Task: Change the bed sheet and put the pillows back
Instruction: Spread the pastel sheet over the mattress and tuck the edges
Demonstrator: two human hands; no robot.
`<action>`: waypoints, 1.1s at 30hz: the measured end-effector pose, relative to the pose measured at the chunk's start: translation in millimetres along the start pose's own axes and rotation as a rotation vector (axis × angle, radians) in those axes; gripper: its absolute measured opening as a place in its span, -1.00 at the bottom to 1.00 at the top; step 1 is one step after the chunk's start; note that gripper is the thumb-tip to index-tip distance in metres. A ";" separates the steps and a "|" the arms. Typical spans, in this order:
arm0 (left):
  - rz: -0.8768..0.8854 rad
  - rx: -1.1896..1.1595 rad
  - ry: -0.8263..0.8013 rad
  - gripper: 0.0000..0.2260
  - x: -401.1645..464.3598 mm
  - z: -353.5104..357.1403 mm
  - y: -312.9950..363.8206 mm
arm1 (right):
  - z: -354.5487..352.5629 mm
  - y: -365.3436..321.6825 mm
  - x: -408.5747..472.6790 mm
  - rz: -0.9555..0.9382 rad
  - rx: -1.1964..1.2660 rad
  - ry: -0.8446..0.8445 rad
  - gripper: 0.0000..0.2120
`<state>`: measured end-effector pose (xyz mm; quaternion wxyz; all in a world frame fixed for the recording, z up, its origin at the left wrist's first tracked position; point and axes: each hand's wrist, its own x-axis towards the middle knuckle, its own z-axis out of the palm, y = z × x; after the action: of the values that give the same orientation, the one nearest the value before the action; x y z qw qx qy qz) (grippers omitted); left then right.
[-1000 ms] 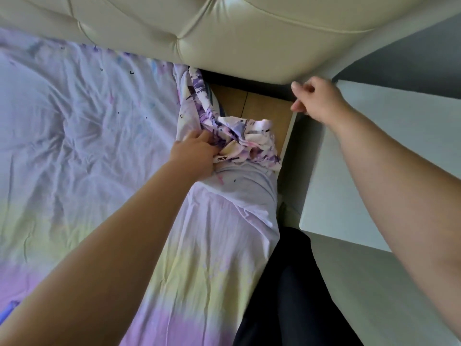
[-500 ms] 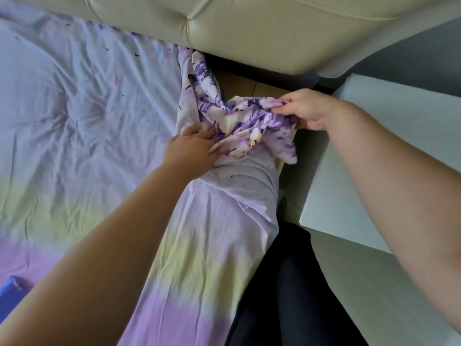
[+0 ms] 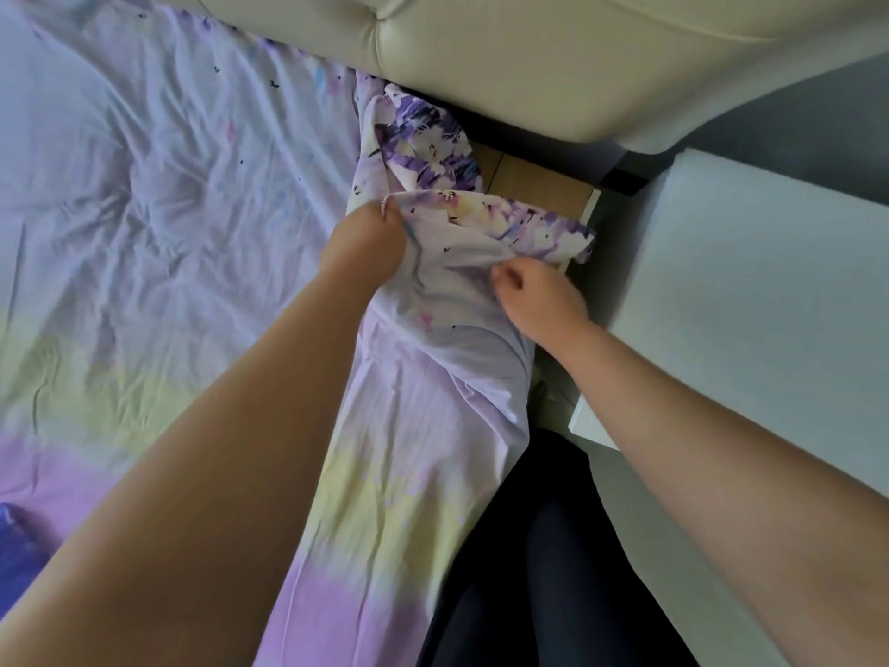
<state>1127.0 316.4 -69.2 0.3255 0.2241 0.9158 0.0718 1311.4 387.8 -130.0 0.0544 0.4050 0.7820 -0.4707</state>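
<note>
Since the sheet [image 3: 447, 358] is thin and limp, bunched at the bed's corner beside the headboard [image 3: 553, 55], we judge it light and best gripped at its hem. Left hand [image 3: 368, 243] and right hand [image 3: 534, 293] both pinch the corner fabric.

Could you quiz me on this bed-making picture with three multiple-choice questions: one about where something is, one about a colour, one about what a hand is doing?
1. Where is the bare wooden bed base showing?
A. At the corner by the headboard
B. Mid-mattress
C. On the white bedside table

2. What colour is the padded leather headboard?
A. Black
B. Cream
C. Red

3. What is the left hand doing?
A. Hanging idle
B. Pressing flat on the headboard
C. Gripping the floral purple sheet

Answers: 1 A, the wood shows just below the headboard; 2 B, its tufted surface is cream; 3 C, its fingers curl into the bunched fabric.
</note>
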 end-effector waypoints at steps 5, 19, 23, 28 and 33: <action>-0.042 0.015 0.059 -0.60 8.5 4.9 -2.1 | 8.6 -30.2 47.3 0.291 0.503 -0.125 -0.30; -0.032 -0.086 0.123 -0.72 7.6 8.7 -14.4 | -26.6 -43.9 122.7 0.259 -0.037 0.284 -0.81; -0.037 -0.261 0.246 -0.82 -2.0 13.2 -13.5 | 5.0 -58.8 109.0 0.274 0.558 -0.116 -0.16; -0.170 -0.515 0.253 -0.56 -13.5 21.0 -11.7 | 43.0 -42.5 85.2 -0.025 0.468 0.080 -0.21; -0.246 -0.774 0.048 -0.37 -14.9 13.6 -10.3 | 36.5 -48.5 79.3 0.067 0.688 -0.349 -0.34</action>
<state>1142.1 300.3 -74.2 0.3704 -0.0279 0.8485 0.3768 1214.6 394.3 -153.4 0.0629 0.3388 0.5438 -0.7652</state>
